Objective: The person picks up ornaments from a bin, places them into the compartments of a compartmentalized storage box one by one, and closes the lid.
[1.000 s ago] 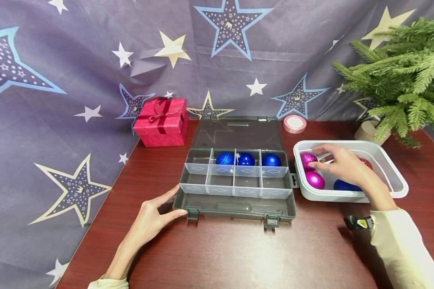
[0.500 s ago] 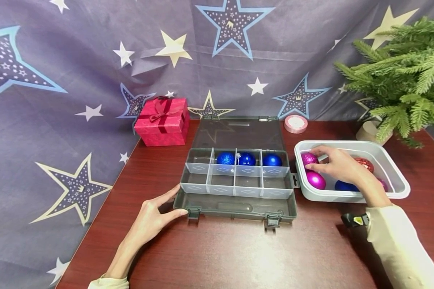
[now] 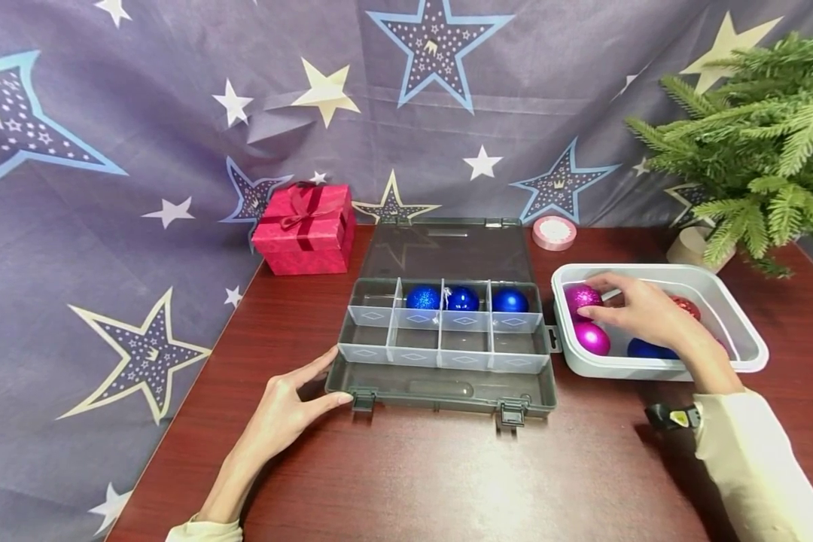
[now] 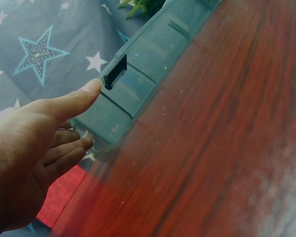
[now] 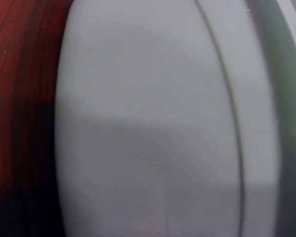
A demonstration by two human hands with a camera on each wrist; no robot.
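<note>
A transparent grey compartment box (image 3: 440, 388) lies with its lid folded back, three blue baubles (image 3: 461, 299) in its rear row. My left hand (image 3: 286, 410) holds its front left corner, thumb at the front by a latch and fingers along the side; the left wrist view shows the thumb tip beside the dark latch (image 4: 116, 71). Inside the white tub (image 3: 750, 342), my right hand (image 3: 644, 309) pinches a glittery magenta bauble (image 3: 586, 298) between thumb and fingers. A smooth magenta bauble (image 3: 592, 339) sits just in front of it. The right wrist view is filled by the tub's blurred wall (image 5: 148, 89).
A dark blue bauble (image 3: 649, 348) and a red one (image 3: 686, 307) lie partly hidden under my right hand. Behind stand a red gift box (image 3: 305, 233), a pink ribbon roll (image 3: 553, 233) and a small fir tree (image 3: 765, 143), with a starry cloth backdrop.
My right wrist and sleeve swung slightly left and then back right, while the fingers stayed at the glittery magenta bauble. The left hand and the compartment box kept their places.
</note>
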